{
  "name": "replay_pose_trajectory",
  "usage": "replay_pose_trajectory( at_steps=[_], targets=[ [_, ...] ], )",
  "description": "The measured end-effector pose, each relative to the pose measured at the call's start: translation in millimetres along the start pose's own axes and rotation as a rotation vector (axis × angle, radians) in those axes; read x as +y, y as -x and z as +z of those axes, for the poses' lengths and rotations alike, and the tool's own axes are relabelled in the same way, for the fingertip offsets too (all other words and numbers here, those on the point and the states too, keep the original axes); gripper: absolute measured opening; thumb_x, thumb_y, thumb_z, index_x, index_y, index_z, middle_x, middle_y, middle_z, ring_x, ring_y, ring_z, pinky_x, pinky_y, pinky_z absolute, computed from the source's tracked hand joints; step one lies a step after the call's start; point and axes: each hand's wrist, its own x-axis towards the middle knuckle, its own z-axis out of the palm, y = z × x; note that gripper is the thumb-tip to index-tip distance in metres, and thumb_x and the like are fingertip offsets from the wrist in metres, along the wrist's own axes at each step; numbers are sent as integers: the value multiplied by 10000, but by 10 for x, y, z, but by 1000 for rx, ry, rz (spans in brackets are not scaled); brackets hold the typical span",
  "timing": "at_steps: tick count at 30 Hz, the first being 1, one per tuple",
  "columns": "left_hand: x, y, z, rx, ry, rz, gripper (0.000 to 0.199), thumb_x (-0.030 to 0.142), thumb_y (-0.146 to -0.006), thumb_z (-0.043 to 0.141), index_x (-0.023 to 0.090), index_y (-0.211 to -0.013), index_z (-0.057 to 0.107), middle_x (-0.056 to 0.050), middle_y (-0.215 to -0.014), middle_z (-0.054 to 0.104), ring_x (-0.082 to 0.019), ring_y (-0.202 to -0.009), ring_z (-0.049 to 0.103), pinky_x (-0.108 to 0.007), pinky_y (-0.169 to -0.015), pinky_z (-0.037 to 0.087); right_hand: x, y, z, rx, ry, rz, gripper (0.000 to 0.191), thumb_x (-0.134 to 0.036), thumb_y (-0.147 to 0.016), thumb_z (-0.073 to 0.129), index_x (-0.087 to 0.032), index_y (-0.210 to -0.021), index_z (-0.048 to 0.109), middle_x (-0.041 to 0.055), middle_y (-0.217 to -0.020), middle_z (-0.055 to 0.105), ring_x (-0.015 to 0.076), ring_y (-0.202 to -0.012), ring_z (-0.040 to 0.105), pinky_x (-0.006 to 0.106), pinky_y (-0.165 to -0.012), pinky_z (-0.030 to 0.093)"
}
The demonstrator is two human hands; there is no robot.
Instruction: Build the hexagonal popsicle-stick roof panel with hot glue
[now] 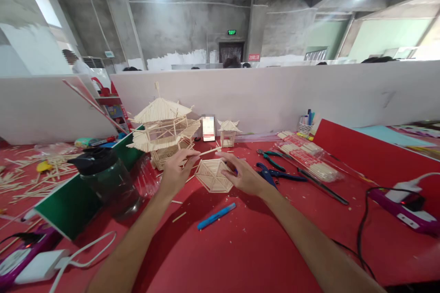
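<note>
Between my left hand and my right hand lies a hexagonal panel built of thin wooden sticks. My left hand is closed, pinching one end of a pale wooden stick above the panel's far edge. The fingers of my right hand are curved and apart at the panel's right side. Its thumb lies over the panel, and a fingertip is near the stick's other end. Behind my left hand stands a large stick pavilion; a small stick pavilion is farther back.
A blue pen lies in front of the panel. Pliers, blue-handled cutters and bagged sticks are on the right. A dark-lidded bottle stands left. A lit phone leans by the white partition. Power strips flank the table.
</note>
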Motion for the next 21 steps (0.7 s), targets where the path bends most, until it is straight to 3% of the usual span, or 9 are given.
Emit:
replay_pose_trajectory(
  at_steps=[3,6,15,21],
  targets=[
    [45,27,53,0,-6,119,174,319,-906,575,201,-932,699,-41,-914,720,-180,-889,634,-309,-843,477,-26,-4,-35,-62,55,-141,565,-127,-917,449,-307,-1445,358,73,-1334,550,181,-1141,564,339,-953,464],
    [66,41,88,-16,4,157,149,301,-903,588,213,-941,702,-32,-910,718,-178,-888,625,-316,-847,468,-58,-10,-49,-94,90,-183,622,-110,-921,435,-330,-1484,292,64,-1444,465,191,-1293,473,370,-1040,422],
    [100,45,98,-61,52,126,155,326,-900,594,226,-916,711,-23,-869,713,-175,-861,617,-315,-820,473,-117,-3,-59,-118,69,-158,749,-43,-879,466,-353,-1509,207,37,-1560,282,187,-1372,388,365,-1071,410],
    [171,64,122,-61,51,77,174,357,-888,604,223,-926,707,-34,-903,701,-188,-885,629,-340,-858,470,-115,-11,-59,-125,75,-157,753,-71,-896,473,-366,-1515,163,24,-1527,354,179,-1352,420,372,-1080,402]
  ],
)
